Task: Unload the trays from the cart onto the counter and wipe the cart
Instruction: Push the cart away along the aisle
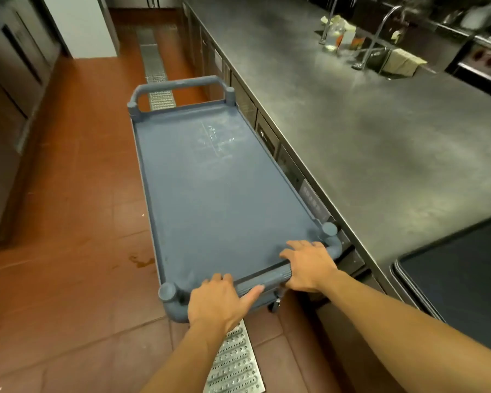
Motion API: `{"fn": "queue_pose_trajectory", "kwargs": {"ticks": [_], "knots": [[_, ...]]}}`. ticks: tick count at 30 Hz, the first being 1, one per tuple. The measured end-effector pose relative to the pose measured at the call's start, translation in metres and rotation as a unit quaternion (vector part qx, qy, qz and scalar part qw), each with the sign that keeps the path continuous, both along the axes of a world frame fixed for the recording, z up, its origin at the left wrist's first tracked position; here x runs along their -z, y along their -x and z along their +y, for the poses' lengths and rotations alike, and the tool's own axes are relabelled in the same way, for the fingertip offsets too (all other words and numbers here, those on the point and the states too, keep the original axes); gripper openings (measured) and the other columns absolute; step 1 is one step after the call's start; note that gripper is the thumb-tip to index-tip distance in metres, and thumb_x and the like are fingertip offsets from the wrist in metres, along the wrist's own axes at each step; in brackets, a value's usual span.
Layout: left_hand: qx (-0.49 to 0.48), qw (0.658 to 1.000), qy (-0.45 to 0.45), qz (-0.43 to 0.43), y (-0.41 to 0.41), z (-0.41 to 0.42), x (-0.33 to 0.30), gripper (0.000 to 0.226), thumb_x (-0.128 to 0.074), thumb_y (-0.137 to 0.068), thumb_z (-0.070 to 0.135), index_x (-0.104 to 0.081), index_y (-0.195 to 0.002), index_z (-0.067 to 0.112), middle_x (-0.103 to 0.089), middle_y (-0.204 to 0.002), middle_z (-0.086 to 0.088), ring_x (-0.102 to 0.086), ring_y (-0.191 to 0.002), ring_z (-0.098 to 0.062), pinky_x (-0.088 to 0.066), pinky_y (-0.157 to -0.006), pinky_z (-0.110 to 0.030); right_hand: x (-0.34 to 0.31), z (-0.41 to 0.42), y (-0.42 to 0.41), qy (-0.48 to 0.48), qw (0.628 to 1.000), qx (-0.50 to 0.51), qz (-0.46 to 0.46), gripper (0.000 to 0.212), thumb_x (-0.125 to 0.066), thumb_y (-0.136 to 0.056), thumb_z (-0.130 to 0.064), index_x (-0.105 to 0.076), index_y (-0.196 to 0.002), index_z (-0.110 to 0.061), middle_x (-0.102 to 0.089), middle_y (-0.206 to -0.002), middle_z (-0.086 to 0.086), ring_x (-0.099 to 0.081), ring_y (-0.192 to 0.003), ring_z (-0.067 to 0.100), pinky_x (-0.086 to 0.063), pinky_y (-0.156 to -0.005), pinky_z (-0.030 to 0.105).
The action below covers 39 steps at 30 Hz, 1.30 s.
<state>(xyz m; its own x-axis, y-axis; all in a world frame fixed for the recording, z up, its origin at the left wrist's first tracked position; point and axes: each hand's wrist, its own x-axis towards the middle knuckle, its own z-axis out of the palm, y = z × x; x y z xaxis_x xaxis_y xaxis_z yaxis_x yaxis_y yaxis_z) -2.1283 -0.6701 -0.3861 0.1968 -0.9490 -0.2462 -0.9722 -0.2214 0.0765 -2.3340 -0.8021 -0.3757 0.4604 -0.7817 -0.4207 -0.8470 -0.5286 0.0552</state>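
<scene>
Cart (224, 194) stands on the red tile floor (77, 211) alongside the steel tabletop (366, 143), its blue top deck bare. Both hands grip its near handle (262, 277): the left hand (220, 300) and right hand (309, 265) have fingers curled over the bar. Dark trays (462, 282) sit on the tabletop at right.

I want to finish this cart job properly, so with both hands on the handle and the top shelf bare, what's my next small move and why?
Probably let the right hand go and fetch a cloth. The cart top carries no trays, a dark tray already sits on the counter, and pale smears still mark the shelf's far end, so wiping looks due. The left hand can steady the handle.
</scene>
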Motion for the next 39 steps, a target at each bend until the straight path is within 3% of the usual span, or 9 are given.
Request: {"fn": "queue_pose_trajectory", "kwargs": {"ticks": [7, 12, 17, 21, 27, 32, 39], "knots": [[0.024, 1.000, 0.001, -0.012, 0.004, -0.059, 0.000, 0.096, -0.013, -0.080, 0.096, -0.064, -0.114, 0.023, -0.066, -0.113, 0.000, -0.064, -0.107, -0.025, -0.051, -0.080, -0.040, 0.007, -0.054, 0.012, 0.006, 1.000, -0.008, -0.018, 0.073, -0.057, -0.069, -0.071, -0.057, -0.133, -0.036, -0.060, -0.133, -0.008, -0.056, -0.123, 0.021, -0.043, -0.102, 0.047], [0.015, 1.000, -0.001, -0.012, 0.024, -0.098, -0.004, 0.096, -0.014, -0.080, 0.097, -0.063, -0.115, 0.023, -0.064, -0.114, 0.001, -0.064, -0.108, -0.024, -0.051, -0.081, -0.040, 0.006, -0.094, 0.030, 0.014, 0.999, -0.015, -0.034, 0.092, -0.029, -0.052, -0.081, -0.061, -0.126, -0.035, -0.064, -0.123, -0.008, -0.059, -0.116, 0.021, -0.044, -0.098, 0.046], [0.010, 1.000, -0.007, -0.022, 0.052, -0.132, -0.004, 0.096, -0.012, -0.078, 0.098, -0.064, -0.111, 0.025, -0.063, -0.111, 0.003, -0.065, -0.104, -0.023, -0.051, -0.079, -0.039, 0.007, -0.130, 0.059, 0.025, 0.999, -0.029, -0.026, 0.083, -0.030, -0.056, -0.082, -0.063, -0.115, -0.034, -0.068, -0.112, -0.005, -0.062, -0.106, 0.023, -0.047, -0.091, 0.044], [-0.006, 1.000, -0.011, -0.022, 0.059, -0.134, -0.004, 0.094, -0.013, -0.078, 0.099, -0.064, -0.111, 0.027, -0.062, -0.112, 0.006, -0.064, -0.105, -0.020, -0.051, -0.081, -0.038, 0.010, -0.135, 0.064, 0.015, 0.998, -0.048, -0.038, 0.068, -0.048, -0.067, -0.079, -0.063, -0.114, -0.032, -0.067, -0.112, -0.005, -0.063, -0.105, 0.024, -0.047, -0.090, 0.042], [-0.017, 1.000, -0.014, -0.019, 0.060, -0.129, -0.004, 0.097, -0.011, -0.075, 0.101, -0.063, -0.112, 0.028, -0.062, -0.115, 0.006, -0.064, -0.109, -0.020, -0.053, -0.086, -0.040, 0.008, -0.127, 0.065, 0.012, 0.998, -0.044, -0.041, 0.074, -0.054, -0.071, -0.082, -0.060, -0.124, -0.031, -0.066, -0.120, -0.003, -0.063, -0.112, 0.026, -0.043, -0.093, 0.044], [-0.019, 1.000, -0.007, 0.006, 0.068, -0.109, -0.001, 0.095, -0.010, -0.073, 0.102, -0.063, -0.105, 0.029, -0.062, -0.110, 0.008, -0.063, -0.104, -0.018, -0.054, -0.084, -0.038, 0.004, -0.104, 0.075, 0.014, 0.998, -0.045, -0.048, 0.068, -0.054, -0.070, -0.082, -0.064, -0.112, -0.030, -0.070, -0.109, -0.003, -0.068, -0.103, 0.027, -0.045, -0.091, 0.044], [-0.015, 1.000, -0.005, -0.001, 0.084, -0.070, 0.002, 0.095, -0.010, -0.073, 0.102, -0.063, -0.098, 0.028, -0.061, -0.105, 0.009, -0.065, -0.100, -0.018, -0.054, -0.080, -0.038, 0.008, -0.064, 0.091, 0.013, 0.998, -0.044, -0.042, 0.071, -0.054, -0.071, -0.081, -0.062, -0.119, -0.029, -0.068, -0.116, -0.002, -0.066, -0.107, 0.027, -0.043, -0.092, 0.046]]}}
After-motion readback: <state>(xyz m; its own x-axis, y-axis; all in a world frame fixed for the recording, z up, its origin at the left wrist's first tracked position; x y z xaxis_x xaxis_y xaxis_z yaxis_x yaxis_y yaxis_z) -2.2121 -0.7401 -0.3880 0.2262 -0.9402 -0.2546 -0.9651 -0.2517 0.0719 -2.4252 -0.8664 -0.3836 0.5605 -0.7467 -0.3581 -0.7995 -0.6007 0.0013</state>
